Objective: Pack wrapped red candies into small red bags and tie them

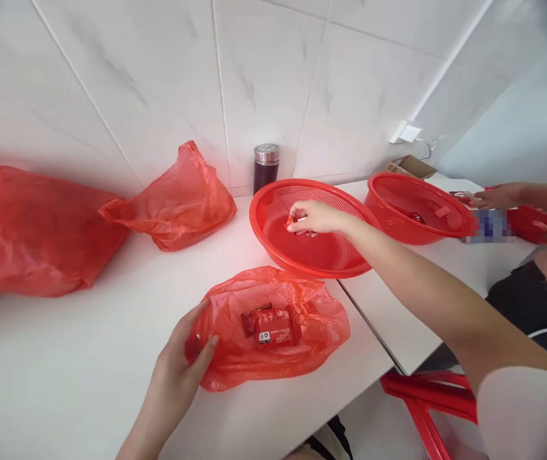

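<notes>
My left hand (177, 358) grips the near-left rim of an open red plastic bag (321, 329), its thumb inside the opening. Several red packets (278, 327) with white print lie at the bottom of that bag. Over the inside of a red perforated plastic basket (266, 217), my right hand (319, 216) is closed on a small red packet (289, 222), mostly covered by the fingers. The basket stands just behind the bag.
Two closed red plastic bags, one large (43, 230) and one smaller (182, 204), rest at left. A dark thermos (266, 169) stands by the wall. At right, a second red basket (398, 220) sits near a co-worker's hands (503, 195). A red stool (431, 396) is below.
</notes>
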Tool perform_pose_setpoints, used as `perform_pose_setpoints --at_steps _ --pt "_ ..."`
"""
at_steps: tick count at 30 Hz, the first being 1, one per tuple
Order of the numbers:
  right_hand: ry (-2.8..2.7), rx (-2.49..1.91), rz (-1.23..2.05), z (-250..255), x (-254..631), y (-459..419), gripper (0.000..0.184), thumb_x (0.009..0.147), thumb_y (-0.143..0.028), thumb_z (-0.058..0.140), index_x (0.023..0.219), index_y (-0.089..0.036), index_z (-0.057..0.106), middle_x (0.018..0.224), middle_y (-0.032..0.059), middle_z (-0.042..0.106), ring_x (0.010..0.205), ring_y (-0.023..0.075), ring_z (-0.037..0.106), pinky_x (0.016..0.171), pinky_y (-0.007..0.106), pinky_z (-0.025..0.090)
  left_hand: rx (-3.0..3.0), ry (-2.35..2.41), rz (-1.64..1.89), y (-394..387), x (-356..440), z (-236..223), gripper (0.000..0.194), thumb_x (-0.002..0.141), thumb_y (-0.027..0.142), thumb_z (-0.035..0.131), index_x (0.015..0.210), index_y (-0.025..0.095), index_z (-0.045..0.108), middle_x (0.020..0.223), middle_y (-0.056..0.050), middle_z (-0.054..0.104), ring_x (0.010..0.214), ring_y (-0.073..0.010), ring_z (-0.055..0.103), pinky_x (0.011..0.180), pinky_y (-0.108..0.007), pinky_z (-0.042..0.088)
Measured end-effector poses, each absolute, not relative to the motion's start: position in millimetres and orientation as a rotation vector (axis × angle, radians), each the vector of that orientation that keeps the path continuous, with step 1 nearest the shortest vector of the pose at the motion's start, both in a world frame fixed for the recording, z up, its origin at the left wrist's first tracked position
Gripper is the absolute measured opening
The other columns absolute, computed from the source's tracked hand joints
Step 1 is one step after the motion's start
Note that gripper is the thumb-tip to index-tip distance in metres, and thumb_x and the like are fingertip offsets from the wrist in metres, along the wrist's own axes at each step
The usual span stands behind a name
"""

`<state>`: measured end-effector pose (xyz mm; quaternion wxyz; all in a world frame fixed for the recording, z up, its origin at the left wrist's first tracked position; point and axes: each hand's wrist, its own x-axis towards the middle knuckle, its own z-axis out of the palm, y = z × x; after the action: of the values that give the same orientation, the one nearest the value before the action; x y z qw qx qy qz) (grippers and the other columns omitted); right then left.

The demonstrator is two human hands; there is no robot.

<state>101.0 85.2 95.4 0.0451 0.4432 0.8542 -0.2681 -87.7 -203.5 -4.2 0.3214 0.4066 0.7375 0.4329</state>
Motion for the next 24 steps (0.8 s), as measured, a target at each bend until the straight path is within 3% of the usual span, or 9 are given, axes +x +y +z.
perform_pose_setpoints --at_steps 2,4,6,9,12,16,20,24 --pt "2.746 1.12 -1.242 113.4 96.2 51.4 0.027 0.085 -0.035 0.061 0.108 -0.022 0.052 0.103 0.005 0.068 0.08 0.0138 0.065 0.061 0.021 0.049 1.046 1.906 1.146 -203.5 -87.2 -3.3 0.057 0.084 0.049 0.054 0.137 0.032 0.046 0.139 -0.005 0.052 0.116 -0.027 0.056 0.094 -0.039 0.047" --pt "2.736 0.824 -1.408 120.0 87.5 10.7 0.028 0.081 -0.041 0.065 0.101 -0.024 0.056 0.097 0.0015 0.067 0.079 0.0143 0.064 0.06 0.023 0.049 1.024 1.854 1.139 -204.1 -88.2 -2.6 0.062 0.083 0.049 0.056 0.141 0.032 0.042 0.135 -0.007 0.055 0.108 -0.0258 0.061 0.087 -0.037 0.051" --pt "2.718 0.626 -1.35 111.1 76.1 -28.0 0.028 0.077 -0.042 0.069 0.098 -0.027 0.06 0.098 -0.0007 0.066 0.081 0.0156 0.063 0.061 0.024 0.048 1.015 1.814 1.107 -205.8 -91.0 -1.1 0.068 0.083 0.048 0.057 0.145 0.029 0.036 0.121 -0.009 0.063 0.092 -0.0238 0.064 0.077 -0.035 0.053" --pt "2.81 0.526 -1.172 81.0 59.6 -64.7 0.017 0.083 -0.03 0.061 0.1 -0.027 0.061 0.106 0.0014 0.064 0.096 0.0194 0.06 0.073 0.03 0.049 1.084 1.858 1.037 -210.6 -97.7 4.7 0.071 0.083 0.046 0.056 0.147 0.027 0.032 0.089 -0.004 0.067 0.065 -0.0176 0.06 0.065 -0.033 0.052" --pt "2.819 0.459 -1.108 60.8 54.4 -71.8 0.033 0.086 -0.022 0.057 0.118 -0.029 0.057 0.118 0.0036 0.061 0.111 0.0221 0.055 0.086 0.035 0.047 1.216 1.99 0.994 -217.8 -103.6 14.9 0.066 0.083 0.045 0.055 0.145 0.03 0.035 0.096 -0.004 0.067 0.055 -0.0121 0.05 0.059 -0.029 0.05" --pt "2.88 0.506 -0.951 67.9 73.7 -67.0 0.046 0.09 -0.019 0.051 0.134 -0.03 0.049 0.132 0.0052 0.055 0.12 0.0233 0.051 0.097 0.041 0.044 1.232 2.147 1.054 -230.2 -109.9 25.6 0.06 0.083 0.047 0.054 0.14 0.037 0.039 0.131 -0.007 0.056 0.054 -0.0087 0.049 0.053 -0.025 0.048" --pt "2.989 0.64 -0.661 90.2 115.9 -72.1 0.036 0.091 -0.025 0.051 0.126 -0.027 0.057 0.127 0.008 0.058 0.115 0.0263 0.056 0.093 0.044 0.048 1.128 2.241 0.854 -246.2 -122.3 20.0 0.067 0.078 0.055 0.059 0.139 0.036 0.039 0.115 -0.005 0.065 0.057 -0.012 0.057 0.054 -0.026 0.05" --pt "3.121 0.876 -0.536 97.2 164.5 -78.3 0.028 0.091 -0.03 0.049 0.116 -0.031 0.062 0.122 0.0067 0.061 0.11 0.0262 0.059 0.09 0.044 0.05 1.076 2.071 0.753 -258.0 -130.4 3.9 0.044 0.081 0.057 0.055 0.115 0.029 0.061 0.095 -0.002 0.07 0.078 -0.0199 0.065 0.065 -0.027 0.053"
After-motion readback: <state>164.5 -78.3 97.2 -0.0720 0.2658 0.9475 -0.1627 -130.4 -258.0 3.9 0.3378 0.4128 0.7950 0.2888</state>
